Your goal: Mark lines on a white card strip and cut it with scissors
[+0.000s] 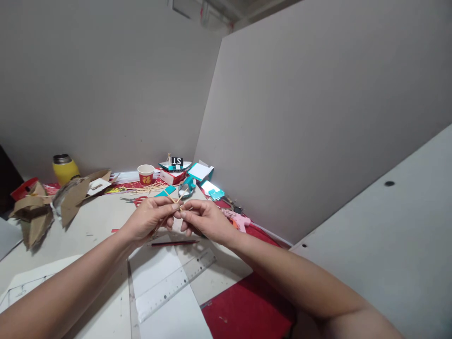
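- And here are the hands, close together over the pale tabletop [100, 219], fingertips almost meeting!
- The left hand [155, 214] pinches narrow, thumb against fingers, gripping thin wooden sticks [172, 197].
- The right hand [206, 219] comes at them from the other side, thumb and forefinger closed on the same sticks near the crossing.
- Those sticks sit right between the hands, two ends poking up above the fingertips in a V; the exact joint is too small to make out.
- On the near side of the hands, a dark pencil [174, 243] lies crosswise, and nearer still a clear ruler [176, 285] slants over a white sheet [187, 318].
- Just beyond the left hand, red-handled scissors [137, 201] lie near a spread of loose sticks [144, 189], with a red and white paper cup [146, 175] behind.
- Over by the right forearm, a pink glue gun [242, 220] rests partly hidden.
- Far left, a yellow bottle [65, 169] stands upright behind folded brown cardboard [74, 200].
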`<state>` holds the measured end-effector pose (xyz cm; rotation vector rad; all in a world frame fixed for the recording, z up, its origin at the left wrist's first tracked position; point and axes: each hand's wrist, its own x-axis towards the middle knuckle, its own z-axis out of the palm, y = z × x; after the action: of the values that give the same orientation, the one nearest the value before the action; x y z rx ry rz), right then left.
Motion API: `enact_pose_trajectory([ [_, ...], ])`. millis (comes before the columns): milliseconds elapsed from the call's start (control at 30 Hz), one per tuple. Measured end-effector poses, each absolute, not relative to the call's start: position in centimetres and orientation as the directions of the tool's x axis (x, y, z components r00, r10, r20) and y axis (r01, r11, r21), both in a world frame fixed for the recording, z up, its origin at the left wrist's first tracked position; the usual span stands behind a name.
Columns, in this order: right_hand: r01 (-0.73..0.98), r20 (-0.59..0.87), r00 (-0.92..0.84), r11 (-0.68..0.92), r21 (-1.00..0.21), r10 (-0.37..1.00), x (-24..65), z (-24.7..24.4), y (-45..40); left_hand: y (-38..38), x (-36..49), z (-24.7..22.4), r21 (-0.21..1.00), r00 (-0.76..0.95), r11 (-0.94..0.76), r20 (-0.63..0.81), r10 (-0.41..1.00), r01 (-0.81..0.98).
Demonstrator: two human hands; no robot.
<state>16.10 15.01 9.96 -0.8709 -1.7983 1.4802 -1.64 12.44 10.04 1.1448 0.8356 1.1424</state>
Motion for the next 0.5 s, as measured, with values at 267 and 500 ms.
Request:
enact_pose_trajectory([
  [267, 0.129, 0.057, -0.591, 0.163, -0.978, 0.805, 16.2, 9.7, 15.1, 12.3, -1.1, 9.6, 0.979, 0.150, -0.025, 0.056, 0.987, -0.200],
  [500, 0.247, 0.254, -0.502, 0.419, -0.874, 0.827, 19.8, 12.3, 17.0, 12.8, -2.7, 10.8, 0.977, 0.029, -0.114, 0.121, 0.992, -0.183],
])
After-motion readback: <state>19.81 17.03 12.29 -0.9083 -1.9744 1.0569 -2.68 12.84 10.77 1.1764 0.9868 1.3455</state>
